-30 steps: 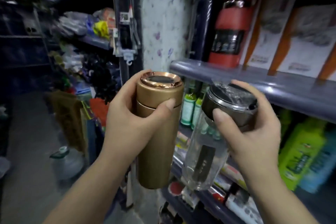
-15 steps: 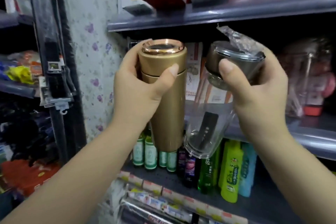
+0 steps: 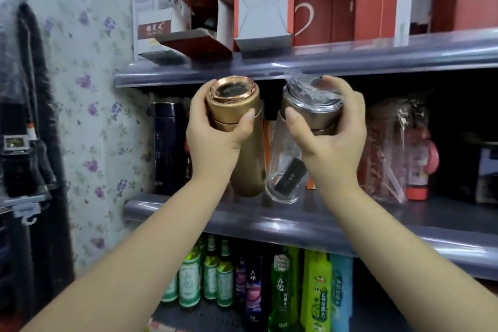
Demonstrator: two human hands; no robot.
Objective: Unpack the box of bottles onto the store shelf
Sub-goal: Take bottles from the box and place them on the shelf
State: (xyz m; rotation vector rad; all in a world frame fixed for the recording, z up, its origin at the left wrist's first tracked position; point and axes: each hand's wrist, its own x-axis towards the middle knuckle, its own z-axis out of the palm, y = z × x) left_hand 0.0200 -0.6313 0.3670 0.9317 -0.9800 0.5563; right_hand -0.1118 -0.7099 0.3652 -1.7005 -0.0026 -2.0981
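My left hand (image 3: 215, 135) grips a gold metal bottle (image 3: 246, 167) near its rose-gold lid. A clear glass bottle (image 3: 285, 178) with a steel cap and plastic wrap is held by my right hand (image 3: 328, 137) around the cap. Both bottles are raised side by side, tilted toward me. Their bases hover just over the front lip of the middle shelf (image 3: 269, 221). The source box is out of view.
On the middle shelf stand a dark navy flask (image 3: 168, 148) at the left and a wrapped pink-red bottle (image 3: 404, 159) at the right. Red cup boxes (image 3: 323, 0) fill the upper shelf. Green and purple bottles (image 3: 215, 277) line the lower shelf. A floral-papered wall (image 3: 94, 116) is left.
Both hands have lifted the two bottles up and forward, from below the shelf to the level of the middle shelf opening. My view has swung upward and toward the shelves.
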